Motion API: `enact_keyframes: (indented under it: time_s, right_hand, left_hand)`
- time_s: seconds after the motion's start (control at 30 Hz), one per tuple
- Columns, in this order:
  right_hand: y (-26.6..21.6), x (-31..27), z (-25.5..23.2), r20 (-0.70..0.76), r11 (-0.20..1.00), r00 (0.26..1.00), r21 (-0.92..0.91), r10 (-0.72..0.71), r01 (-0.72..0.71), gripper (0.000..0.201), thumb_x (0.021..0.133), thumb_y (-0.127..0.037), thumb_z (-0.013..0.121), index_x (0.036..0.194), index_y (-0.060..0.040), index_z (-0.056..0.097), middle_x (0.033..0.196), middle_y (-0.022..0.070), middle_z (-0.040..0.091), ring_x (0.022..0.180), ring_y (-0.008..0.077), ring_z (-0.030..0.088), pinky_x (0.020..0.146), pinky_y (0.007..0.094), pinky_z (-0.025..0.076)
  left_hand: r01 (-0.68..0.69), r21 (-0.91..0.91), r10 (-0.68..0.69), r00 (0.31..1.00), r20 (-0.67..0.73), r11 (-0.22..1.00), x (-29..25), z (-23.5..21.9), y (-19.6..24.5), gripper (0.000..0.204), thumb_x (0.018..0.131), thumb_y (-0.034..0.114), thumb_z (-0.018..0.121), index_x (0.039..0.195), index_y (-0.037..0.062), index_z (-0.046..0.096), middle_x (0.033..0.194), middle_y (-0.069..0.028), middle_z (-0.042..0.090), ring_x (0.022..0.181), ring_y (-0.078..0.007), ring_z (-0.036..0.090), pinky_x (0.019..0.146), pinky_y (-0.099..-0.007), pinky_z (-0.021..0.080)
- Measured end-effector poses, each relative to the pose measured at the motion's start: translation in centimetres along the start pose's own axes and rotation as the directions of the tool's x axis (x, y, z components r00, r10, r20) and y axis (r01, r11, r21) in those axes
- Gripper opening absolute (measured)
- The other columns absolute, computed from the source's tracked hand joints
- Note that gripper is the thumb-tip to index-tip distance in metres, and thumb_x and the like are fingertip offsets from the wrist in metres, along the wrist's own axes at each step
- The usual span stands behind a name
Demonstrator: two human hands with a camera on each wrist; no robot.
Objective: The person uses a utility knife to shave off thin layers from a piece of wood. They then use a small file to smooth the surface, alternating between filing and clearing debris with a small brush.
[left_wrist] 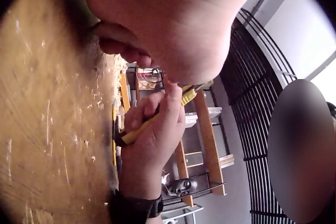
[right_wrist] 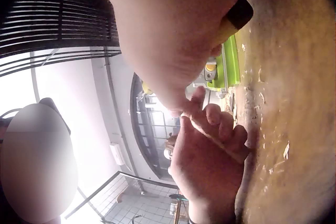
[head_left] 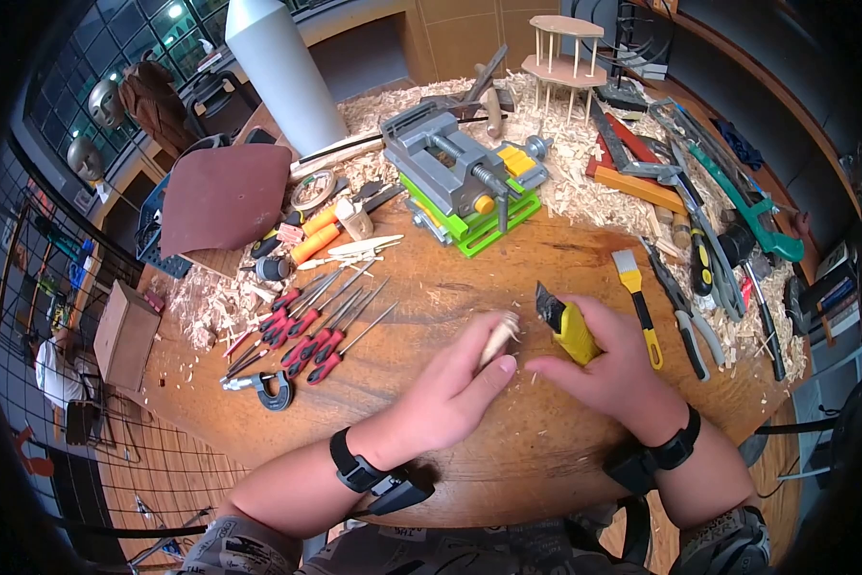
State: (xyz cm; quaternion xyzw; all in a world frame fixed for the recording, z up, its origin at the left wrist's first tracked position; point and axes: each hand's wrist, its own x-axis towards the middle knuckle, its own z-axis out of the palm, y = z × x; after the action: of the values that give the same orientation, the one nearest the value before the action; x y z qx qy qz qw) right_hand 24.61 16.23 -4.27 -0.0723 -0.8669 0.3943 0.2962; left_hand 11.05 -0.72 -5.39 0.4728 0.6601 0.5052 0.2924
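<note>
My left hand grips a short piece of pale wood, its whittled end poking out past the fingers over the middle of the bench. Just right of it, my right hand is wrapped round a yellow utility knife. The knife's dark blade end points up and to the left, apart from the wood in the head view. In the left wrist view the yellow handle runs through the right fist. The right wrist view shows the left fingers curled, with the wood mostly hidden.
A grey vise on a green base stands beyond my hands. Red-handled files and a micrometer lie to the left. To the right are a yellow brush, pliers and saws. Wood shavings cover the back.
</note>
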Motion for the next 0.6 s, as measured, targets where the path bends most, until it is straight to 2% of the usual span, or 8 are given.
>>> enact_keyframes:
  time_s: [0.03, 0.17, 0.27, 0.37, 0.47, 0.53, 0.57, 0.6]
  right_hand:
    - [0.0, 0.1, 0.0, 0.010, 1.000, 1.000, 0.019, 0.010, -0.011, 0.048, 0.078, -0.030, 0.085, 0.113, -0.0032, 0.064, 0.093, 0.0172, 0.071, 0.084, 0.0362, 0.071, 0.071, 0.0387, 0.056]
    - [-0.3, -0.2, -0.2, 0.091, 0.997, 0.994, -0.053, 0.063, -0.059, 0.033, 0.080, -0.024, 0.083, 0.092, -0.0025, 0.061, 0.080, 0.0176, 0.065, 0.073, 0.0330, 0.070, 0.062, 0.0408, 0.052]
    - [-0.3, -0.3, 0.1, 0.019, 1.000, 1.000, -0.023, 0.016, -0.016, 0.029, 0.083, -0.019, 0.079, 0.085, -0.0026, 0.056, 0.072, 0.0166, 0.060, 0.064, 0.0306, 0.066, 0.057, 0.0407, 0.048]
    - [0.0, -0.7, 0.1, -0.026, 0.995, 0.997, 0.073, 0.076, -0.074, 0.024, 0.084, -0.016, 0.077, 0.086, -0.0025, 0.056, 0.072, 0.0165, 0.059, 0.065, 0.0311, 0.065, 0.057, 0.0381, 0.047]
    - [0.6, -0.5, 0.0, -0.075, 0.989, 0.987, -0.003, 0.144, -0.145, 0.022, 0.085, -0.015, 0.075, 0.090, -0.0022, 0.058, 0.074, 0.0167, 0.060, 0.067, 0.0312, 0.065, 0.059, 0.0370, 0.047]
    - [0.9, -0.1, 0.1, -0.107, 0.989, 0.984, 0.010, 0.145, -0.145, 0.021, 0.086, -0.014, 0.074, 0.094, -0.0020, 0.059, 0.076, 0.0172, 0.061, 0.068, 0.0327, 0.066, 0.060, 0.0378, 0.048]
    - [0.9, 0.1, 0.1, -0.137, 0.989, 0.980, 0.022, 0.147, -0.145, 0.020, 0.086, -0.013, 0.073, 0.097, -0.0018, 0.060, 0.079, 0.0177, 0.063, 0.070, 0.0342, 0.066, 0.062, 0.0386, 0.049]
    - [0.9, 0.3, 0.1, -0.138, 0.989, 0.980, 0.023, 0.146, -0.144, 0.020, 0.086, -0.013, 0.073, 0.097, -0.0018, 0.060, 0.079, 0.0177, 0.063, 0.070, 0.0342, 0.066, 0.062, 0.0386, 0.049]
  left_hand:
    - [-0.183, 0.130, 0.186, 0.982, -0.012, 0.974, 0.4, 0.2, -0.5, 0.040, 0.102, 0.016, 0.053, 0.138, -0.0008, 0.046, 0.111, -0.0201, 0.056, 0.104, -0.0336, 0.059, 0.091, -0.0386, 0.047]
    - [-0.134, 0.167, 0.118, 0.988, 0.100, 0.977, 0.5, 0.1, 1.0, 0.033, 0.101, 0.014, 0.056, 0.131, -0.0003, 0.053, 0.109, -0.0174, 0.058, 0.101, -0.0308, 0.058, 0.092, -0.0370, 0.046]
    - [-0.170, 0.168, 0.158, 0.984, 0.082, 0.971, 0.5, 0.2, 0.8, 0.036, 0.100, 0.015, 0.058, 0.132, 0.0003, 0.054, 0.106, -0.0178, 0.057, 0.099, -0.0340, 0.058, 0.090, -0.0384, 0.046]
    - [-0.136, 0.171, 0.127, 0.990, 0.061, 0.976, 0.5, 0.3, 1.0, 0.038, 0.100, 0.014, 0.058, 0.135, -0.0009, 0.052, 0.103, -0.0175, 0.056, 0.097, -0.0339, 0.058, 0.090, -0.0386, 0.046]
    - [-0.237, 0.186, 0.236, 0.971, 0.030, 0.953, 0.3, 0.5, -0.4, 0.041, 0.102, 0.015, 0.055, 0.139, -0.0003, 0.049, 0.100, -0.0111, 0.057, 0.090, -0.0242, 0.057, 0.083, -0.0330, 0.046]
    - [0.071, -0.206, -0.074, 0.997, -0.005, 0.976, -0.1, 0.5, -0.9, 0.044, 0.106, 0.022, 0.051, 0.144, 0.0011, 0.045, 0.108, -0.0076, 0.059, 0.098, -0.0192, 0.058, 0.088, -0.0319, 0.048]
    - [0.130, -0.419, -0.113, 0.991, 0.066, 0.898, 0.1, 0.2, -0.8, 0.045, 0.107, 0.023, 0.048, 0.147, 0.0042, 0.042, 0.105, 0.0012, 0.056, 0.089, -0.0077, 0.051, 0.079, -0.0235, 0.046]
    - [0.129, -0.418, -0.112, 0.992, 0.066, 0.899, 0.2, -0.1, -0.6, 0.045, 0.107, 0.023, 0.048, 0.147, 0.0042, 0.042, 0.105, 0.0012, 0.056, 0.089, -0.0077, 0.051, 0.079, -0.0235, 0.046]
